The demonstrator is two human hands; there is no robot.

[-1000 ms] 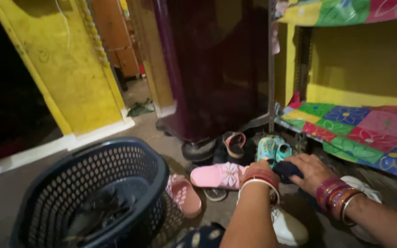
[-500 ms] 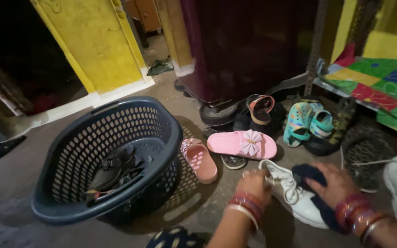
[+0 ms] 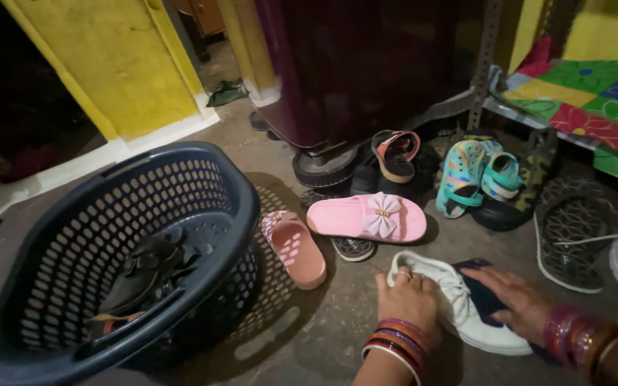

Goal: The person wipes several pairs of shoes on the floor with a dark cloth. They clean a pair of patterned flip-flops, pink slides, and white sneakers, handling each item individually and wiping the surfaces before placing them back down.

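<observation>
While my left hand (image 3: 408, 299) lies flat over the heel end of the white sneaker (image 3: 466, 307), gripping it from above, my right hand (image 3: 513, 297) presses a dark cloth (image 3: 479, 294) against the shoe's upper, fingers spread and not closed round anything. The sneaker lies on the floor (image 3: 337, 322) just in front of me, touching both hands. By my judgement the step in hand is wiping this shoe, and the next move calls for a steady hold with the left while the right draws the cloth along the laces and side. To my left stands a dark blue basket (image 3: 237, 193) with dark sandals (image 3: 151, 268) lying in its bottom. Beyond the sneaker lie a pink slide with a bow (image 3: 366, 218), a second pink slide (image 3: 296, 249) beside the basket, a pair of multicoloured clogs (image 3: 470, 179) and a brown mesh sandal (image 3: 570, 236). Bare grey concrete carries it all; behind are yellow walls (image 3: 109, 64), a maroon appliance (image 3: 359, 64) and a shelf under a bright patchwork cover (image 3: 595, 100), all dimly lit
</observation>
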